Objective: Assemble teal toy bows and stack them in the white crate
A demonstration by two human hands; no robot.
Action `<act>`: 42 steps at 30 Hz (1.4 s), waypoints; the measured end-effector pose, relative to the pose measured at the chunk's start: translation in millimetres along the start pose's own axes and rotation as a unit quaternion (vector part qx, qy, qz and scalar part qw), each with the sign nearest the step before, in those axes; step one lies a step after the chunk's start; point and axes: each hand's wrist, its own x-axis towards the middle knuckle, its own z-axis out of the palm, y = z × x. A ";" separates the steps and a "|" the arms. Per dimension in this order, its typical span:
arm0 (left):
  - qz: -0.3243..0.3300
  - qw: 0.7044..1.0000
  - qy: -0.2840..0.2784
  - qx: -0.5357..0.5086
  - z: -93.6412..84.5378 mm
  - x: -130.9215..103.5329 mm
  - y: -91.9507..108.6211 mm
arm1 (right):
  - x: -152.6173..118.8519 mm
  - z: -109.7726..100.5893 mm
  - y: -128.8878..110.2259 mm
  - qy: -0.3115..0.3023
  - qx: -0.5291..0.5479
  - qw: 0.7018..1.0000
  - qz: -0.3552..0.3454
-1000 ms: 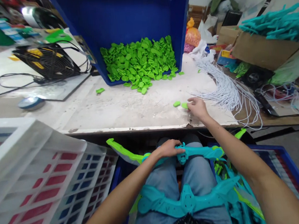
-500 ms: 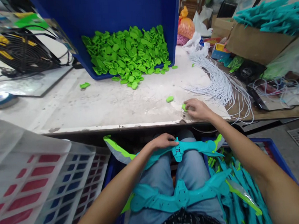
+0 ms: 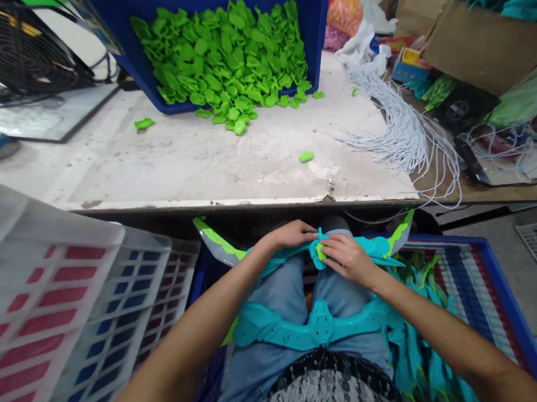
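Observation:
A turquoise bow-shaped part with grey and green tips lies across my knees. My left hand is closed on it, just left of its centre. Against its central block, my right hand pinches a small green piece. Nearer my waist, a second turquoise bow-shaped part rests on my thighs. One loose green piece lies on the white tabletop.
A tilted blue bin holds a heap of green pieces. White cords lie at the table's right. White baskets stand left; a blue crate of turquoise parts is at right.
My right hand has come back from the tabletop to the bow-shaped part's centre, bringing a green piece with it. The camera view has tilted down.

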 end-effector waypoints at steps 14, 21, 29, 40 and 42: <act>-0.011 0.998 0.028 0.058 4.9 -3.7 -4.3 | 0.1 20.1 0.3 0.070 0.061 0.977 0.191; -0.065 0.985 0.032 0.157 11.4 0.6 6.6 | 25.3 13.2 2.3 -0.085 0.017 0.949 0.302; -0.024 0.980 0.072 0.185 15.4 -9.9 6.9 | 43.4 -23.5 -5.5 -0.134 -0.024 0.970 0.201; -0.023 0.941 0.095 0.325 158.4 -128.8 13.3 | 211.4 -51.7 42.4 0.070 -0.226 0.942 0.237; -0.043 0.942 0.079 0.325 171.4 -140.5 7.2 | 209.6 -48.0 43.8 0.054 -0.230 0.949 0.210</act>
